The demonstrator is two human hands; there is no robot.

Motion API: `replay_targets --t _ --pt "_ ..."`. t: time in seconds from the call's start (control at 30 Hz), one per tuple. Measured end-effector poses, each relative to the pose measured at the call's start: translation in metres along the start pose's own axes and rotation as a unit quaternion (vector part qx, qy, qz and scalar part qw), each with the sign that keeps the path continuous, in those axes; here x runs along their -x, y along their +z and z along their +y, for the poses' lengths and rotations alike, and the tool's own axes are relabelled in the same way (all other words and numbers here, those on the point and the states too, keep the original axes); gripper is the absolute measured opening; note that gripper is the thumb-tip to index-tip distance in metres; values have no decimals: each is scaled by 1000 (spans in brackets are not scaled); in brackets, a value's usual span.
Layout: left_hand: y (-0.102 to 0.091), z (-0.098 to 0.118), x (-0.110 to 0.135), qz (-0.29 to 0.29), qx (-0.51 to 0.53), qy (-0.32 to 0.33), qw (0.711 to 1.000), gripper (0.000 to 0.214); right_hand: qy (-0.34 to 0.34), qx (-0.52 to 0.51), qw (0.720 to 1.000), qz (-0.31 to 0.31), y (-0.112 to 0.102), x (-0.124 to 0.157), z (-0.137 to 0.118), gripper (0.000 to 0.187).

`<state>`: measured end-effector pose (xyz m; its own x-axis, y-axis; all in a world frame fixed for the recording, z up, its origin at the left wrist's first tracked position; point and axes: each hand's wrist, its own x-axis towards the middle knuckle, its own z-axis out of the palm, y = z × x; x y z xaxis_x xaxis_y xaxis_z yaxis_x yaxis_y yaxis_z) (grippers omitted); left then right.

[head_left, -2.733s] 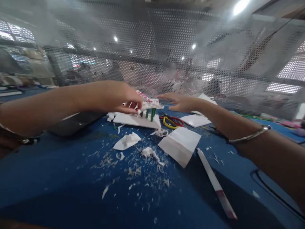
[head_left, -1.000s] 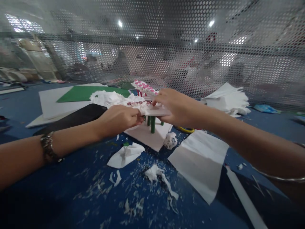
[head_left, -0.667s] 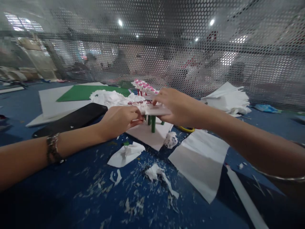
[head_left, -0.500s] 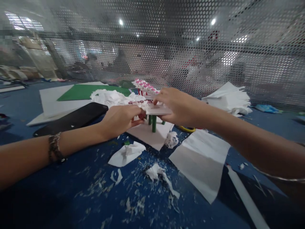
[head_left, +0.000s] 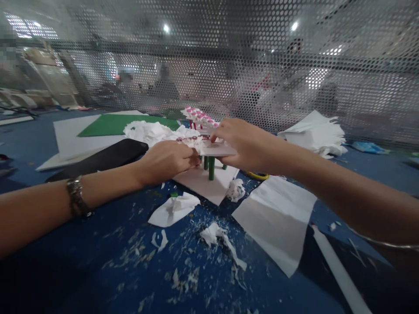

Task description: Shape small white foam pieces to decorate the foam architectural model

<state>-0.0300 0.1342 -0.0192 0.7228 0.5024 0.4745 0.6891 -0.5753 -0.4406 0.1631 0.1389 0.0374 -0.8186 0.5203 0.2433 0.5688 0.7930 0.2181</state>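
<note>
A small layered paper model [head_left: 218, 150] stands on a white base board [head_left: 209, 185], its white platform raised on green posts [head_left: 211, 168]. The upper tier has red posts and a roof dotted with pink [head_left: 199, 115]. From the right, my right hand [head_left: 244, 141] grips the platform's edge, fingers on top and thumb side low. At the platform's left side is my left hand [head_left: 170, 159], with its fingers curled together; what they pinch is hidden. Crumpled white paper [head_left: 150, 133] lies just behind my left hand.
A black phone [head_left: 104, 161] lies left, before green sheet [head_left: 127, 124] and white boards. Yellow scissor handle [head_left: 258, 175], white sheet [head_left: 278, 222], paper scraps [head_left: 176, 209] and a white strip [head_left: 340, 270] lie on the blue table. Stacked white paper [head_left: 314, 133] sits by the perforated metal screen [head_left: 216, 78].
My left hand has shifted slightly up and its thumb and fingers have drawn together beside the platform. My right hand keeps its grip on the model, almost unmoved.
</note>
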Motion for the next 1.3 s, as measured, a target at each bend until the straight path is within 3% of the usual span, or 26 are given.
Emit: replay_targets --t 0.13,0.37,0.5,0.67,0.9,1.17,1.3 --pt "2 -2 -2 10 4 2 1000 30 -3 7 1000 -3 -1 0 -1 28" --pt "-1 -11 -8 -42 -20 110 993 33 -7 13 1000 6 1 -1 -1 28" --pt "3 -12 -7 -22 27 100 994 30 -13 5 1000 -3 2 -2 1 28" --pt "5 -15 2 -25 113 34 993 28 -15 5 1000 1 2 -2 2 28" --pt "8 -20 9 -30 216 33 975 31 -13 3 1000 13 4 -1 3 29" --pt "5 -14 8 -60 135 16 989 36 -19 7 1000 3 6 -2 5 27" --pt "1 -14 7 -97 109 46 988 37 -21 10 1000 7 7 -3 6 26"
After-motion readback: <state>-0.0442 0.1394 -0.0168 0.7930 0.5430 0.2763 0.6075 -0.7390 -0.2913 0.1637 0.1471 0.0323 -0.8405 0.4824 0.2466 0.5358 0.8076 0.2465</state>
